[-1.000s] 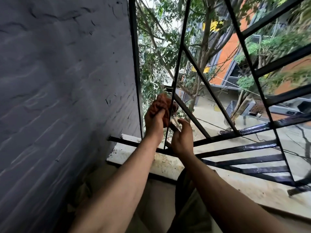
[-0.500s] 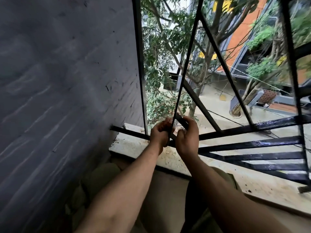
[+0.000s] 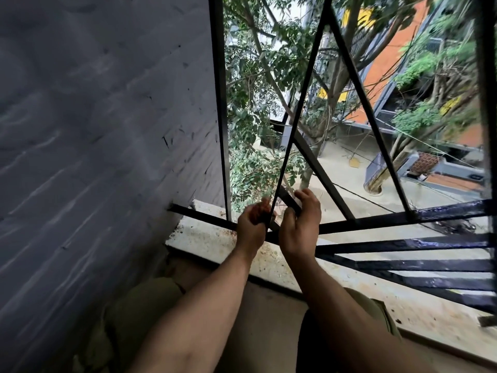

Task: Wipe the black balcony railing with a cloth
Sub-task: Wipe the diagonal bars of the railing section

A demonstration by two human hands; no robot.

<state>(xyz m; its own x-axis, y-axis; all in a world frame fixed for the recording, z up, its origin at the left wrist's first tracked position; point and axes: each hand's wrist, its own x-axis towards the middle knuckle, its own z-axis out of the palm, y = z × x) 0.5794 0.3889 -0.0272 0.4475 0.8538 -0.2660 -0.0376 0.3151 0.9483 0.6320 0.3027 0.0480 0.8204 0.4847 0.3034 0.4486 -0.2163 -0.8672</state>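
The person's left forearm (image 3: 204, 300) and right forearm (image 3: 336, 297) are bare along their whole visible length, and the left hand (image 3: 251, 232) and right hand (image 3: 300, 232) are bare too. The person wears olive-green trousers (image 3: 139, 310) of soft, creased cloth. The left knee (image 3: 150, 297) fills the 7 o'clock area, and a smaller patch of the right knee (image 3: 373, 310) shows at 5 o'clock. The strip at 6 o'clock is too dark to read.

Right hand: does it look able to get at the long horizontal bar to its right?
Probably yes: the horizontal bar runs bare right beside the right hand, with nothing between them.
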